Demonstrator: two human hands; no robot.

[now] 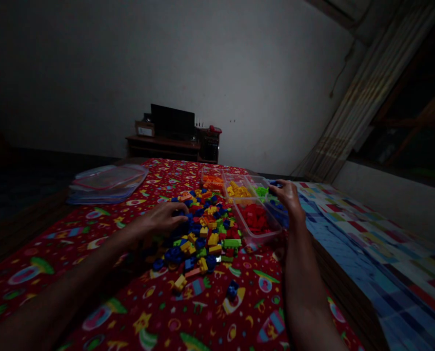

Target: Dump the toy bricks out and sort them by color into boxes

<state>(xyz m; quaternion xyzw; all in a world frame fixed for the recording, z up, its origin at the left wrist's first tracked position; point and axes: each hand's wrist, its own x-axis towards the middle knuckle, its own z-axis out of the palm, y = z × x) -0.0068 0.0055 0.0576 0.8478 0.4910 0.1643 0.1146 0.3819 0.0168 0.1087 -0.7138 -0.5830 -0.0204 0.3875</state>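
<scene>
A stack of clear plastic lids [108,183] is seen well to the left of the left hand [164,217] and farther away, laid on the red patterned cloth [93,234]. The left hand is set palm down on the near-left edge of the pile of bricks [205,234], its fingers curled onto blue pieces. Whether a brick is pinched cannot be told in the dim light.

Just right of that hand the pile is spread out, with loose bricks scattered toward the viewer. Beyond the pile and between the two hands, clear tubs are lined up: an orange-filled tub [212,181], a yellow-filled tub [237,189], a green-filled tub [261,191] and, nearer, a red-filled tub [256,219].

The right hand [286,195] is held over the tub of blue bricks [280,210], fingers bent downward at its far rim; what they grip, if anything, cannot be told. To the right of this hand a chequered cloth [367,243] is laid.
</scene>
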